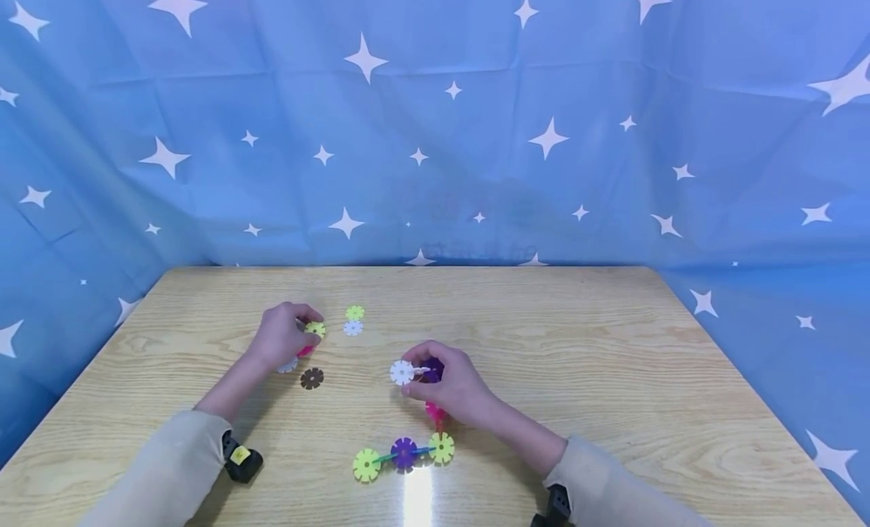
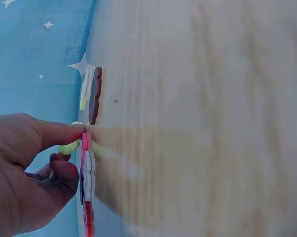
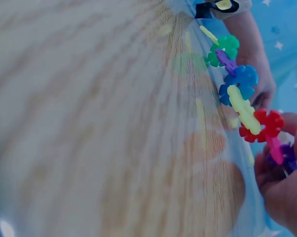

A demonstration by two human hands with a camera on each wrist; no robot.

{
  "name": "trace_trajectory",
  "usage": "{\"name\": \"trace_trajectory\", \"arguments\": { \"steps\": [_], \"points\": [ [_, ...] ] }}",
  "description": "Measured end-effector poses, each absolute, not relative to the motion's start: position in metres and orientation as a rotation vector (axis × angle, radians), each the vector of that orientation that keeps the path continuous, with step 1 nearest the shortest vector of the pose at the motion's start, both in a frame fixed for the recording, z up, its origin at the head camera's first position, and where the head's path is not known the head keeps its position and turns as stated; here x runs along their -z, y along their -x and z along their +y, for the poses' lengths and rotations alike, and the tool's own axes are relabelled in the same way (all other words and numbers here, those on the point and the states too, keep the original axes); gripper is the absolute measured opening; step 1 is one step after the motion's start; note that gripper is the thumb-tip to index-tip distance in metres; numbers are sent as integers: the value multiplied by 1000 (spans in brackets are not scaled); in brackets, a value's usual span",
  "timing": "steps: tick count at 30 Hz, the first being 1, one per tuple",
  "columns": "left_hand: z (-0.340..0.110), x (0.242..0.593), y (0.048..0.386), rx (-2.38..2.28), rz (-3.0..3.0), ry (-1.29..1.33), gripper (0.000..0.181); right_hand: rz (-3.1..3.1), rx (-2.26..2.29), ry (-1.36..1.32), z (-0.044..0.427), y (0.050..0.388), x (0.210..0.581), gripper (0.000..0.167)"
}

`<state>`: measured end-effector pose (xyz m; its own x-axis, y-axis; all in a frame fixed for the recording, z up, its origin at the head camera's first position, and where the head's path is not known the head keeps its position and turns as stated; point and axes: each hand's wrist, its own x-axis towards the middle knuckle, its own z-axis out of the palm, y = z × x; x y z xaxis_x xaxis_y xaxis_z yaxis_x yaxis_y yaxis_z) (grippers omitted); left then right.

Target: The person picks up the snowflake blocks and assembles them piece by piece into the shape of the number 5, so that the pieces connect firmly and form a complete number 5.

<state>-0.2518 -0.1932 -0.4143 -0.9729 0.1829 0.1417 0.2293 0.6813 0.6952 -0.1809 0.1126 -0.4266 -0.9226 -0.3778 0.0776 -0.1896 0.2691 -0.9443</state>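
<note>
Yellow disc point(image 1: 316, 327) in outstretched left hand point(image 1: 279, 338); disc chain point(image 1: 440, 439) in arched right hand point(image 1: 455, 383); fingers point(image 1: 310, 312) clamped on both.

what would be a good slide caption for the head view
Left grip pinches a yellow-green disc while the right grip holds a chain of linked discs.

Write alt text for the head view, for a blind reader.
A person's right hand holds one end of a chain of colourful notched discs at a wooden table; the left hand pinches a yellow-green disc near loose discs. Behind hangs a blue, starry cloth.
</note>
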Motion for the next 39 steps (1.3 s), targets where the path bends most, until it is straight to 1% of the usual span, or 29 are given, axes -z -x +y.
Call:
{"name": "trace_trajectory", "arguments": {
  "steps": [2,8,10,16,22,29,39],
  "points": [
    [-193,414,250,1201,-2817,358,25,2367,1730,532,112,180,427,36],
    [-190,415,245,1192,-2761,395,14,2363,1729,519,114,182,427,36],
    [-188,414,243,1218,-2752,401,14,2380,1725,510,116,183,426,36],
    [-177,410,231,1251,-2736,431,14,2410,1723,520,120,187,424,35],
    [-160,402,219,1513,-2742,426,18,2404,1723,533,120,188,423,35],
    [-143,399,209,1670,-2756,460,19,2381,1730,534,117,188,422,34],
    [-140,402,203,1831,-2740,559,23,2357,1732,513,114,186,422,33]
  ]
}}
